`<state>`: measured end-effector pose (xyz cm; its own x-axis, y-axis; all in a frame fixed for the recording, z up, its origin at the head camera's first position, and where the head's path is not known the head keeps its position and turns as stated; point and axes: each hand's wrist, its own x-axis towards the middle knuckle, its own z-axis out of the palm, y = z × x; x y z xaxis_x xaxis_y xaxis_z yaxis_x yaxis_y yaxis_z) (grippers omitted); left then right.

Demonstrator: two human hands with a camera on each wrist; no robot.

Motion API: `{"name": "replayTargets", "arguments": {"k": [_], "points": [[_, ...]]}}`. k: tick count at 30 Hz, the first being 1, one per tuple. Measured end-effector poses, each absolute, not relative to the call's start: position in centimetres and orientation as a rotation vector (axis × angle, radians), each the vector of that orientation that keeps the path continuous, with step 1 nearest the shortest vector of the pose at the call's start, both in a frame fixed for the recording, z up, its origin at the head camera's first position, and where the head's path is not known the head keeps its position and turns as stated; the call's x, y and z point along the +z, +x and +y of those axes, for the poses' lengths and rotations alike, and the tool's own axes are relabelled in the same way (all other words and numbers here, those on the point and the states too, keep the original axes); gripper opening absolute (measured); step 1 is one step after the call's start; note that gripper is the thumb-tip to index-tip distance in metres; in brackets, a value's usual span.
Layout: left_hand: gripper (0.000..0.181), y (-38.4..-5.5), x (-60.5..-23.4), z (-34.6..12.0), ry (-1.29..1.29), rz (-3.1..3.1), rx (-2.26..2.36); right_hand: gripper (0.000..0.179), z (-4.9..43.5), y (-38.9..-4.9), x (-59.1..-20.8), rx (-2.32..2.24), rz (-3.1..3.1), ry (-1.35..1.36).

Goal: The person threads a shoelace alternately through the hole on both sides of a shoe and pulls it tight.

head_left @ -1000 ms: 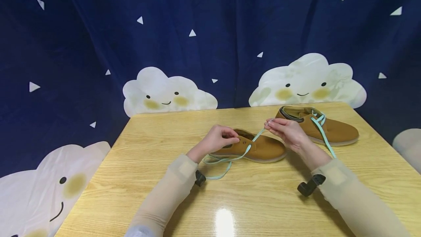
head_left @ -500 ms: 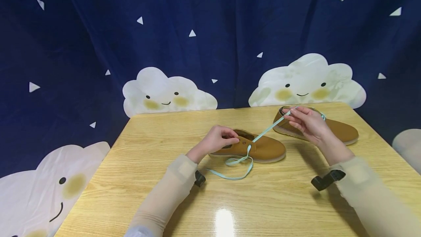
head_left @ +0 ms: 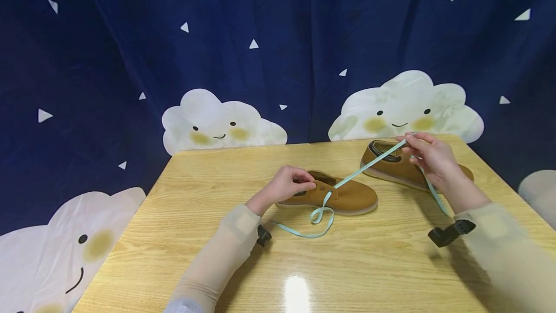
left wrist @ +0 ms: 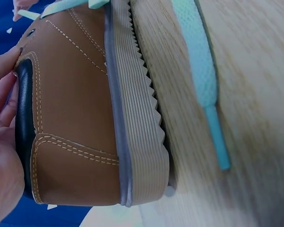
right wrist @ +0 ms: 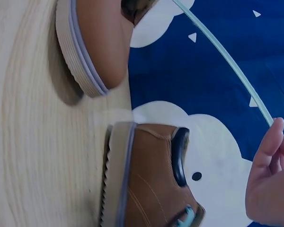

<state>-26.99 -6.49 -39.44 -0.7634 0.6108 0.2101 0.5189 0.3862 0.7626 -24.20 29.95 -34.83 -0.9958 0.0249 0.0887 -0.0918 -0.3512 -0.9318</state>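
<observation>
A brown shoe (head_left: 354, 196) lies on its sole mid-table, its toe to the right. My left hand (head_left: 288, 185) pinches the edge of its opening near the eyelets; in the left wrist view the thumb and fingers (left wrist: 2, 90) sit at the dark padded collar. From the shoe a light-green shoelace (head_left: 369, 164) runs taut up to my right hand (head_left: 434, 158), which pinches it between thumb and fingertips. The lace's other part curls over the near side, and its tipped end (left wrist: 217, 137) lies on the wood.
A second brown shoe (head_left: 386, 170), laced in the same light green, stands at the back right, partly behind my right hand. Both rest on a wooden table (head_left: 208, 182). A dark blue curtain (head_left: 269, 8) with clouds hangs along the table's back edge.
My right hand has moved right and up, drawing the lace longer and straighter from the shoe. The loose loop on the near side has shifted right and shrunk. The left hand stays put.
</observation>
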Motion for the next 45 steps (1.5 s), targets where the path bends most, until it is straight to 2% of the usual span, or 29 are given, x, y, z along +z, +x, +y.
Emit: {"name": "replayTargets", "arguments": {"k": [5,22,27,32,37,45], "points": [[0.013,-27.0,-39.5,-6.6,0.972,2.486,1.359,0.001,30.7,-24.2,-34.3,2.412,-1.734,0.075],[0.015,-27.1,-39.4,-6.4,0.958,2.470,1.343,0.011,31.9,-24.1,-31.9,2.341,-1.435,-0.135],[0.016,-27.2,-39.3,-6.4,0.969,2.475,1.347,0.010,31.4,-24.1,-32.0,2.359,-1.463,-0.101],[0.019,-27.1,-38.9,-6.4,0.917,2.382,1.580,0.004,30.4,-23.8,-32.4,2.312,-1.606,-0.032],[0.017,-27.5,-38.1,-5.7,0.972,2.480,1.710,0.009,29.0,-23.4,-33.1,2.300,-1.739,0.069],[0.020,-28.8,-37.8,-4.1,0.979,2.705,1.361,0.013,26.2,-23.0,-34.1,2.348,-1.841,0.147]]}}
